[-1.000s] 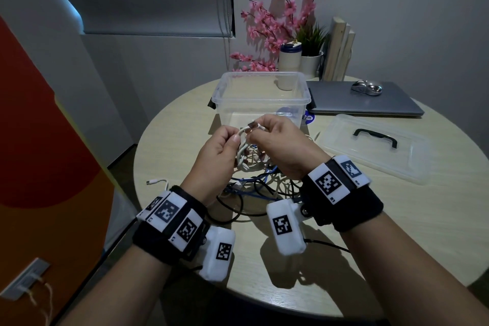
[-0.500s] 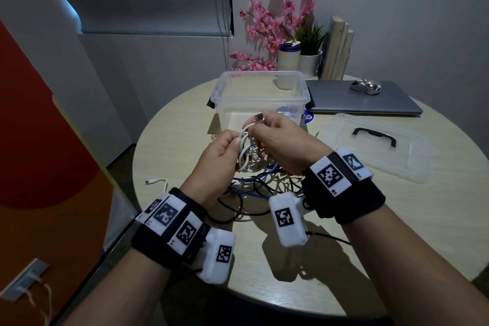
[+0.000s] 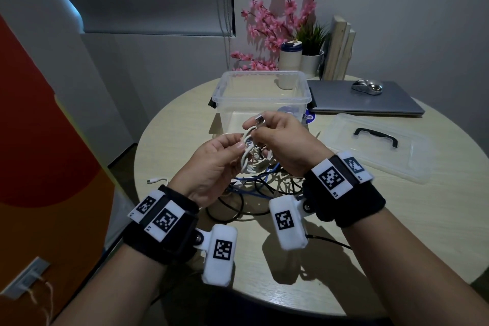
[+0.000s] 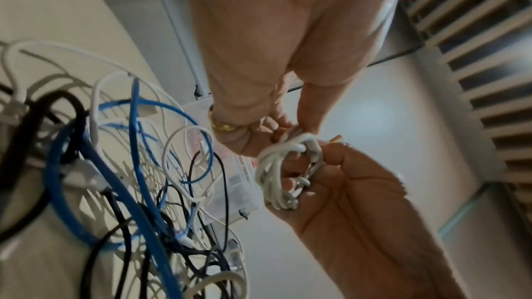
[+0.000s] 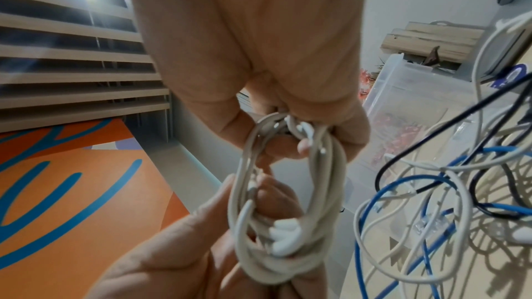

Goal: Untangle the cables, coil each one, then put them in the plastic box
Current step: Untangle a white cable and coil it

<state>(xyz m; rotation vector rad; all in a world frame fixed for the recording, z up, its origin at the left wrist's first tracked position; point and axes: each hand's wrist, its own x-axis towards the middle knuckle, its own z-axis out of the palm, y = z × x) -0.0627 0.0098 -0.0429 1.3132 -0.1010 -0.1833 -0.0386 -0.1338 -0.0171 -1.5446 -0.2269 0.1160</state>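
Now that the right hand [image 3: 280,140] has lifted the metal plug [image 3: 259,120] a little higher than it sat a second ago, the free end of the white cable [image 3: 251,159] stands clear above the bundle — a sign, I judge, that the last turn is being wound or tucked before this first coil is finished. The left hand [image 3: 214,164] has barely moved; it holds the coil as before, in front of the plastic box [image 3: 262,98] and above the tangle.

From the right wrist view the coil [image 5: 287,201] shows as several stacked loops, with the left thumb and fingers [image 5: 276,199] pinching its lower part and a white connector tucked among the strands. The right fingers [image 5: 348,131] are curled over the top of the loops, pinching the strand that ends in the plug (the fingertips themselves are partly hidden by cable).

Both wrists are raised off the desk [image 3: 397,219], palms turned toward each other, hands nearly touching. Under them the remaining cables [image 3: 254,190] — blue, black and white — lie knotted together on the desk, none of them coiled yet. The box stands open just beyond the hands, and its lid [image 3: 375,148] lies flat to the right. Most of the task is, by my reading, still ahead.
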